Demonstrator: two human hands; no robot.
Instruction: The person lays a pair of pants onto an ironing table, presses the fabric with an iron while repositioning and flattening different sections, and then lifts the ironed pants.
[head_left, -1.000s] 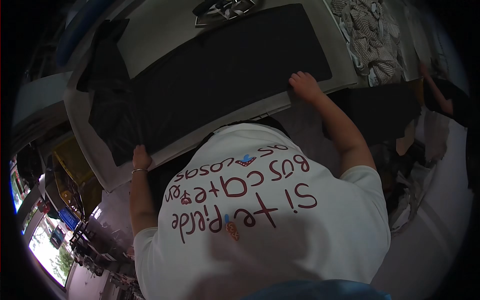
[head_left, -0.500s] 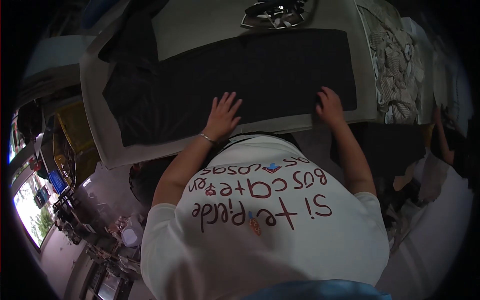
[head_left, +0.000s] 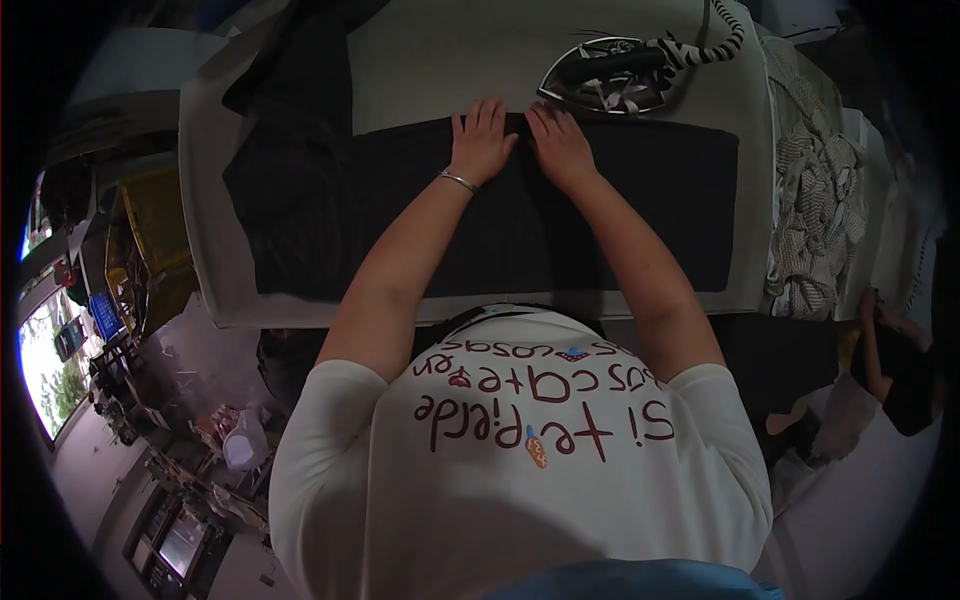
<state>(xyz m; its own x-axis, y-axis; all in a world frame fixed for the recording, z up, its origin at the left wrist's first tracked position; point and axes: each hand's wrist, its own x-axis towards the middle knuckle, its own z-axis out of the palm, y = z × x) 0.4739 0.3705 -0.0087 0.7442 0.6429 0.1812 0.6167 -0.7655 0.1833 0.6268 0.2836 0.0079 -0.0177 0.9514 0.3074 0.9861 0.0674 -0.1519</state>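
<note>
A dark garment (head_left: 640, 200) lies spread in a long flat panel on the pale ironing table (head_left: 440, 60), with its bunched part at the left. My left hand (head_left: 484, 140), a bracelet at its wrist, rests flat on the far edge of the cloth with fingers stretched out. Beside it, a small gap apart, my right hand (head_left: 562, 145) lies on the same edge, fingers also extended. Neither hand grips anything visible. Just beyond my right hand stands an iron (head_left: 607, 75) on the table, with a black-and-white striped cord (head_left: 715, 50).
A heap of striped cloth (head_left: 812, 200) lies along the table's right side. Farther right another person (head_left: 895, 370) is partly visible, arms toward a neighbouring table. Yellow containers (head_left: 155, 235) stand at the left, near a bright opening (head_left: 60, 375).
Both hands have moved forward to the garment's far edge and closer together. My view has shifted, so more of the iron and its cord shows.
</note>
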